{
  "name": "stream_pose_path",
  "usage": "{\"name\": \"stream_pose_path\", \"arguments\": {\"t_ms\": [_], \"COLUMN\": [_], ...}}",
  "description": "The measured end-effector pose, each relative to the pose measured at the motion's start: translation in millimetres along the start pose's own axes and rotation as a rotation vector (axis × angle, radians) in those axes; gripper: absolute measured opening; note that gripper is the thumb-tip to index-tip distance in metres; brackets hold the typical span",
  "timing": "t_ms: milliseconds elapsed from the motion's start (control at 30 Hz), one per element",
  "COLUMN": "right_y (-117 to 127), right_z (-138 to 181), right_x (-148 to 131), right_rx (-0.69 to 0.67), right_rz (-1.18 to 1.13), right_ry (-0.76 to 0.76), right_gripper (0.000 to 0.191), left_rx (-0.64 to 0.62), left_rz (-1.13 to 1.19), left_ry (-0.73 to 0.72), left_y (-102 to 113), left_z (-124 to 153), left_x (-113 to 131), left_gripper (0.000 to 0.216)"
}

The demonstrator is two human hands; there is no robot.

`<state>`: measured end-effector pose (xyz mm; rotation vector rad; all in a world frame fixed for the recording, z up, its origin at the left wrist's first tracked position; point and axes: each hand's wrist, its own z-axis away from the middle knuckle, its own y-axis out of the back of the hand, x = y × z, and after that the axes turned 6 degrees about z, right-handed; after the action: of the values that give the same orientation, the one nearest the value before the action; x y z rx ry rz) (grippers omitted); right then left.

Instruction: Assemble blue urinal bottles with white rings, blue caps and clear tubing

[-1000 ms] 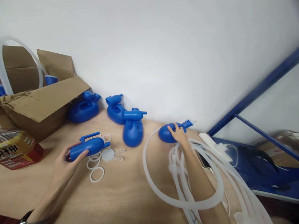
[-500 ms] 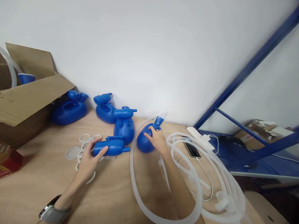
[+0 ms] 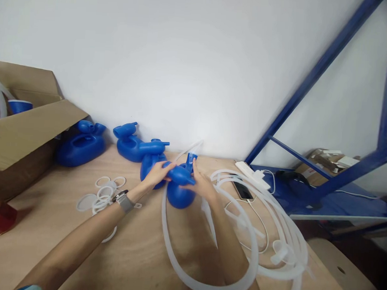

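Note:
My left hand (image 3: 158,174) closes on a blue spouted plastic piece (image 3: 179,175), hollow-looking with a short nozzle pointing right. It is above a rounded blue plastic bottle (image 3: 180,198) standing on the table. My right hand (image 3: 203,184) grips around the bottle's neck, its thumb beside the nozzle and a finger up against the flared blue mouth (image 3: 192,158). The spouted piece partly hides the bottle's top, so whether the two touch is unclear. A translucent hose (image 3: 166,230) runs past the bottle's left side and loops in front of it.
More blue bottles with spouted tops (image 3: 128,146) and another blue bottle (image 3: 81,148) stand along the wall. White rings (image 3: 105,192) lie left. An open cardboard box (image 3: 28,132) is far left. Coiled hose (image 3: 283,223), a phone (image 3: 243,190) and a power strip (image 3: 255,176) lie right.
My left hand has carried the spouted piece right and up, over the bottle at my right hand. My right hand has turned around the bottle's neck. The view has shifted slightly.

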<state>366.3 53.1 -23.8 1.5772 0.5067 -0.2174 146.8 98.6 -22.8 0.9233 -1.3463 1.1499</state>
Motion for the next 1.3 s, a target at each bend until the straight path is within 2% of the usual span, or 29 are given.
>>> {"name": "stream_pose_path", "arguments": {"t_ms": [67, 133, 233, 300, 367, 467, 533, 600, 700, 800, 933, 1033, 1133, 1300], "right_y": [-4.2, -8.0, -13.5, -16.8, -19.1, -20.4, -20.8, -21.4, -22.7, -23.8, -24.5, -24.3, -23.7, -21.6], "right_z": [-1.2, -1.9, -3.0, -4.1, -5.1, -5.8, -5.5, -4.8, -3.5, -3.2, -4.4, -3.6, -1.1, 1.0], "right_x": [8.0, 16.8, 28.4, 34.4, 39.6, 47.5, 52.6, 56.8, 60.4, 61.5, 61.3, 60.9, 60.1, 57.7], "right_rx": [0.049, 0.098, 0.101, 0.092, 0.088, 0.067, 0.049, 0.044, 0.048, 0.038, 0.02, 0.021, 0.025, 0.015], "right_rz": [-0.076, -0.13, -0.189, -0.215, -0.249, -0.297, -0.315, -0.319, -0.314, -0.315, -0.317, -0.313, -0.308, -0.303], "right_ry": [-0.013, -0.021, -0.014, -0.008, 0.014, 0.083, 0.118, 0.126, 0.118, 0.112, 0.107, 0.1, 0.09, 0.072], "right_gripper": [0.132, 0.123, 0.116, 0.117, 0.108, 0.068, 0.041, 0.031, 0.027, 0.027, 0.029, 0.03, 0.03, 0.03], "left_rx": [-0.046, -0.068, -0.099, -0.147, -0.222, -0.312, -0.319, -0.307, -0.319, -0.373, -0.572, -0.731, -0.838, -0.894], "left_rz": [0.01, 0.008, -0.04, -0.083, -0.123, -0.198, -0.272, -0.364, -0.526, -0.685, -0.84, -0.888, -0.894, -0.862], "left_ry": [0.024, 0.054, 0.127, 0.19, 0.236, 0.222, 0.146, 0.035, -0.179, -0.425, -0.649, -0.714, -0.737, -0.718], "left_y": [-14.2, -25.3, -28.9, -20.5, -5.8, 18.3, 29.3, 33.0, 25.0, 7.4, -13.3, -20.8, -23.9, -28.3], "left_z": [-5.8, -7.9, -7.1, -7.3, -10.1, -19.8, -29.4, -41.8, -65.2, -90.9, -119.2, -134.4, -146.3, -164.5], "left_x": [-1.7, -5.1, -9.4, -8.9, -5.2, 2.5, 5.6, 6.3, 5.8, 7.7, 13.7, 17.2, 19.7, 23.2], "left_gripper": [0.052, 0.054, 0.067, 0.083, 0.099, 0.105, 0.095, 0.08, 0.063, 0.053, 0.036, 0.029, 0.018, 0.009]}}
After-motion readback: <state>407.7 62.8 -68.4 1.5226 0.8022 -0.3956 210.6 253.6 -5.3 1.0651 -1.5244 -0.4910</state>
